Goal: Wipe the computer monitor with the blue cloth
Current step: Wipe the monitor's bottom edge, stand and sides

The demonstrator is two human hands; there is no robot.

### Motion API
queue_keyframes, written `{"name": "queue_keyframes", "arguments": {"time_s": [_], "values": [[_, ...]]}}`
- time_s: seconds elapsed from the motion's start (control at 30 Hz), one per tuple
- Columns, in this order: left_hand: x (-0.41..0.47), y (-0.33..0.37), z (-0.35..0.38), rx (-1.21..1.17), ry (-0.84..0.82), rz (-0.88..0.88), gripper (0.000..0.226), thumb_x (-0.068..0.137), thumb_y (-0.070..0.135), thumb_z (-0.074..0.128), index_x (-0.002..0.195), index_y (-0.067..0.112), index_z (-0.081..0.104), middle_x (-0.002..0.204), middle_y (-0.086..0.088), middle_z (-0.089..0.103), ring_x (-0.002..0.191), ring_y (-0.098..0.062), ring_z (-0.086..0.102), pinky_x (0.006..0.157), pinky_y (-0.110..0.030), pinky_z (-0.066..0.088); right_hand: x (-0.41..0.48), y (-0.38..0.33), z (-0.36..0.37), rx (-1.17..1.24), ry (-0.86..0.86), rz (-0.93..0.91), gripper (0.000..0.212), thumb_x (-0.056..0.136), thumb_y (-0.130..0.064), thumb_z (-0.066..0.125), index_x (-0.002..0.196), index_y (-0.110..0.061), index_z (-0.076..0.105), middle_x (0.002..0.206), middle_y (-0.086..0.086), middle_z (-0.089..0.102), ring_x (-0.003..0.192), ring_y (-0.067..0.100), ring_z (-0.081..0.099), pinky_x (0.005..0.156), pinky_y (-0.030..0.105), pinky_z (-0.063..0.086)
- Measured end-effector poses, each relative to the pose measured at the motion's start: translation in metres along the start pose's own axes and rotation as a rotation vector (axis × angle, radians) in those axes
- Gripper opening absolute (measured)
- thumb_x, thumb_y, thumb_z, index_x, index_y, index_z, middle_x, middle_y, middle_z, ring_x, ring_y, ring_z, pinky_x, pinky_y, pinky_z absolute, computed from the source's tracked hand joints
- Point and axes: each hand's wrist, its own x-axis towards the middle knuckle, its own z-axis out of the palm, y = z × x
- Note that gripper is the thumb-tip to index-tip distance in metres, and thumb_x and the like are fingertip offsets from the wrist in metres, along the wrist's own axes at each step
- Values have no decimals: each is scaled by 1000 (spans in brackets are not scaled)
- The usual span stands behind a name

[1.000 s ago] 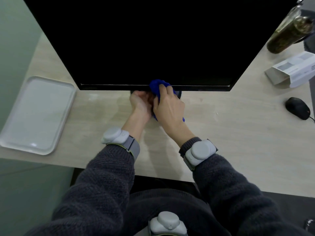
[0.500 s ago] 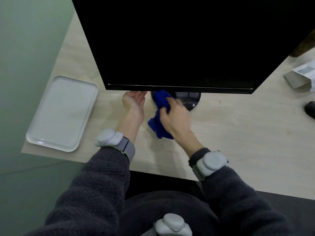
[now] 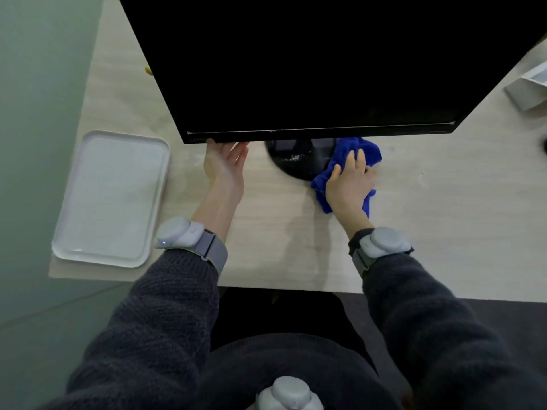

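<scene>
Pale wood-look desk [image 3: 444, 232] by a greenish wall, and I'm looking down at a black monitor [image 3: 296, 69] with its screen dark. There's a tiny logo on the lower bezel at about 7 o'clock, but I can't read it. Left hand [image 3: 225, 167] has its fingers straight, tips touching the bezel's bottom edge. Right hand [image 3: 347, 184] is curled over the bunched blue cloth [image 3: 355, 150], pressing it against the round stand base [image 3: 296, 161] at its 3 o'clock. White tray [image 3: 112, 199] sits at 9 o'clock.

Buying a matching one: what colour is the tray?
Plain white tray, clearest in the head view.
</scene>
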Motion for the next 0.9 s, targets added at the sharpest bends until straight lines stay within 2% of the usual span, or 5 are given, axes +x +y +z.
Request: {"name": "queue_keyframes", "arguments": {"time_s": [0.37,0.5,0.6,0.8,0.9], "values": [[1,6,-6,35,-75,-29,39,104,27,16,120,10,47,108,-9,61,92,-23,61,99,-35,40,-44,-85,27,-108,45,-329,50,99,-24,40,146,-12,27,157,1,18,120,35,36,94,39,37],[-2,9,-7,57,-93,-53,46,104,28,17,131,4,45,134,-20,52,108,-28,56,104,-36,38,-53,-108,36,-158,39,-442,50,95,-18,48,142,-12,33,154,0,26,119,31,38,92,37,39],[-3,10,-10,41,-120,-68,42,104,28,18,122,6,50,137,-19,50,109,-28,55,107,-36,37,-61,-121,40,-233,57,-594,39,92,-16,47,130,-11,45,141,3,44,116,24,45,93,37,37],[2,15,-11,-59,-30,-46,35,104,18,25,125,0,46,126,-22,56,116,-35,53,106,-38,39,-67,-109,17,348,-125,-528,31,98,-13,43,126,-8,57,127,8,58,108,30,49,92,38,42],[2,17,-9,-131,-7,-17,38,102,11,27,139,1,34,122,-17,53,116,-33,52,103,-37,42,-73,-106,-4,552,58,-326,28,98,-13,45,121,-2,56,119,16,58,106,29,53,90,35,43]]}}
